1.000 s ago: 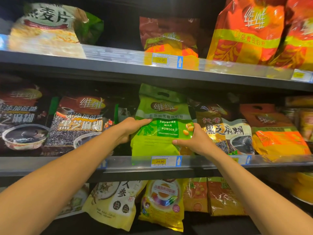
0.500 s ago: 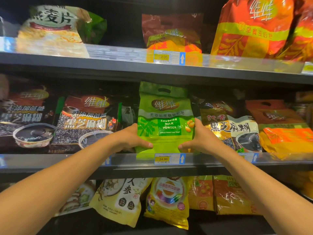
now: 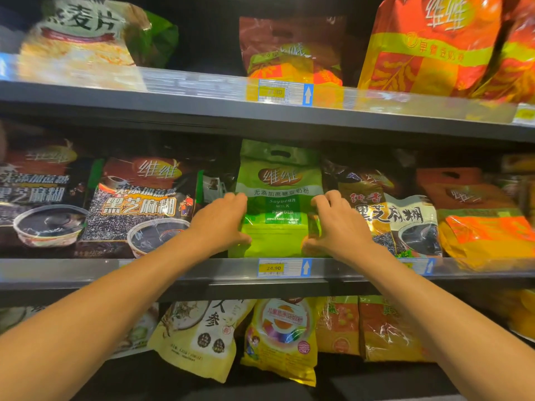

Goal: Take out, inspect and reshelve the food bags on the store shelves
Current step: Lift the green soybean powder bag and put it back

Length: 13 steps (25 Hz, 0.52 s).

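Green bag (image 3: 279,180): stands upright on the middle shelf (image 3: 86,270), at the front edge, with its cut-out handle at the top. The print reads "Soybean Milk Powder".
Left hand (image 3: 223,221): grips the left side of the green bag, with the fingers curled over the front near mid-height and the thumb lower on the same edge.
Right hand (image 3: 338,224): grips the right side of the green bag in the same way, with curled fingers on the front and the thumb near the bottom corner.
Price tag (image 3: 273,268): yellow, reads 24.90, fixed to the shelf rail directly below the green bag.
Left neighbour: a black sesame bag (image 3: 139,204) beside the green bag, with a dark gap and a smaller pack between them.
Right neighbour: a pale sesame bag (image 3: 405,218) close against the right hand, with an orange bag (image 3: 477,224) further right.
Top shelf (image 3: 173,108): an oat bag (image 3: 84,39) on the left, a brown bag (image 3: 292,50) in the middle and a large red bag (image 3: 428,44) on the right.
Bottom shelf: a cream bag (image 3: 199,337) and a yellow bag (image 3: 282,340) lean forward beneath the forearms.
Sharpness: the edges of the view are blurred, and the small print there is unreadable.
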### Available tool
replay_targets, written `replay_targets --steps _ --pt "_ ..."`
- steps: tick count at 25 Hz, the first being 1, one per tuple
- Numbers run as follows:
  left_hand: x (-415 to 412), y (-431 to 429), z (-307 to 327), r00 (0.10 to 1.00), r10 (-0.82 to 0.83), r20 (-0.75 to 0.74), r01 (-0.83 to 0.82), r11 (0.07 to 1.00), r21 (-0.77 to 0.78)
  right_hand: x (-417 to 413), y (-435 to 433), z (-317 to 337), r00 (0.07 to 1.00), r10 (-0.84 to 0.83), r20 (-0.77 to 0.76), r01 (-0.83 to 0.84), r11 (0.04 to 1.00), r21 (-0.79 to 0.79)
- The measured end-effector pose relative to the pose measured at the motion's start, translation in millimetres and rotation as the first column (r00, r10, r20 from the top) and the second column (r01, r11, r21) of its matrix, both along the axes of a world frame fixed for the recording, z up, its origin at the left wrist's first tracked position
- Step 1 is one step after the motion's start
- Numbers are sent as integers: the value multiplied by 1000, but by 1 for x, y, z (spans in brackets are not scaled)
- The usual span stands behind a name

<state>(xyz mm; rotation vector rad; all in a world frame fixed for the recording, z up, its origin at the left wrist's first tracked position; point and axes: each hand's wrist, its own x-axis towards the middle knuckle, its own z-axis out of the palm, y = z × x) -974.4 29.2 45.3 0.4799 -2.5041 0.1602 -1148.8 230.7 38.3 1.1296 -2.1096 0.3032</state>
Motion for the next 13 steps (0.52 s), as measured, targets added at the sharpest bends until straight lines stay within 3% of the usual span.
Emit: replay_targets --steps 4,8,13 --pt "-4 -5 2 978 -15 208 -2 997 83 -2 -1 12 973 53 223 -95 978 185" --pt "-9 0 1 953 48 299 -46 999 -13 -4 -11 12 985 20 172 -64 964 256" --pt "-20 0 -6 956 92 278 -61 991 -120 -16 -24 5 998 3 60 -24 938 346"
